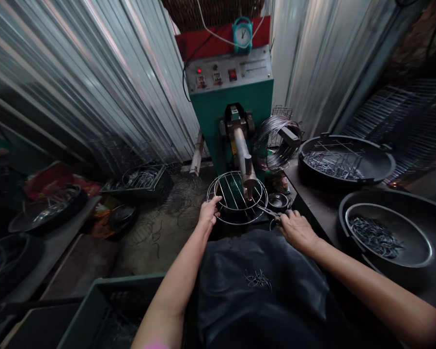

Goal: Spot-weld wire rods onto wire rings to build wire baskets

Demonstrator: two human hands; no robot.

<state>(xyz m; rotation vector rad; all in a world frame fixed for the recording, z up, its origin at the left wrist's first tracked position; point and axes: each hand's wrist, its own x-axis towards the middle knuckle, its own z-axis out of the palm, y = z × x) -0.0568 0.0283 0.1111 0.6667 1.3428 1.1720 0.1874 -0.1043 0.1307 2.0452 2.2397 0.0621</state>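
Note:
A round wire rack (pixel 235 224) with two rings and parallel cross wires is held level under the electrode arm (pixel 244 162) of a green spot welding machine (pixel 207 109). My left hand (pixel 209 212) is closed on the rack's left rim. My right hand (pixel 297 228) grips a pair of pliers (pixel 269 211), whose jaws reach the rack's right edge. Whether the jaws hold a small wire piece is too small to tell. Several short bent wires (pixel 257 279) lie on the black apron (pixel 232 305) over my lap.
Right of me, a bench carries a pan of bent wire pieces (pixel 378 236) and a black basin of wires (pixel 349 157). A wire coil (pixel 278 143) hangs beside the machine. To the left stand a green crate (pixel 90 295) and a tray of wire parts (pixel 141 178).

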